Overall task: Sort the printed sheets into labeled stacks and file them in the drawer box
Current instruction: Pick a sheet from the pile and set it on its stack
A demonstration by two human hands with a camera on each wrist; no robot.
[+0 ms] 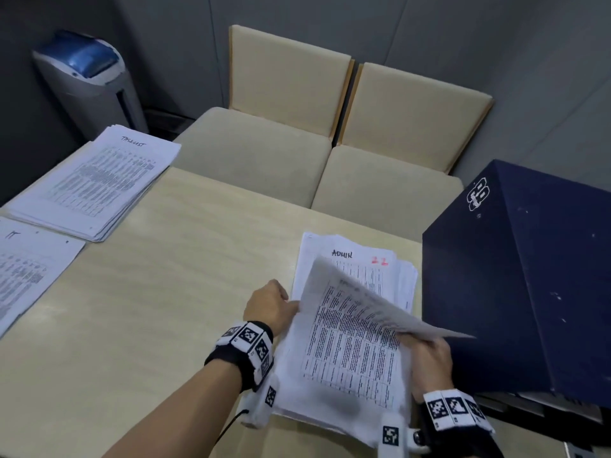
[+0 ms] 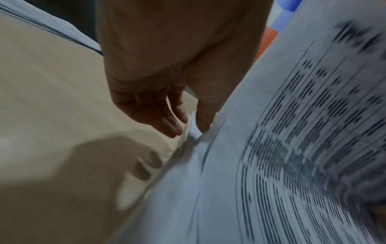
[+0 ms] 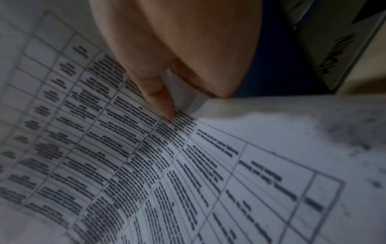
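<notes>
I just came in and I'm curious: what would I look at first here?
Probably the printed sheet curling up at the near side of the table, pinched by the right hand while the left hand touches its left side. Next, the big dark blue box on the right, and the paper stacks marked TASKLIST and IT on the left.

Your pale wood-grain table top (image 1: 165,309) is smooth and matt. At 5 o'clock the lifted white printed sheet (image 1: 420,325) is thin, dull paper. At 3 o'clock the dark navy drawer box (image 1: 529,292) looks like matt card, flecked with pale scuffs. The beige padded chairs (image 1: 258,157) at 12 wear soft cloth; the grey plastic bin (image 1: 89,77) at 10 has a glossy blue lid
</notes>
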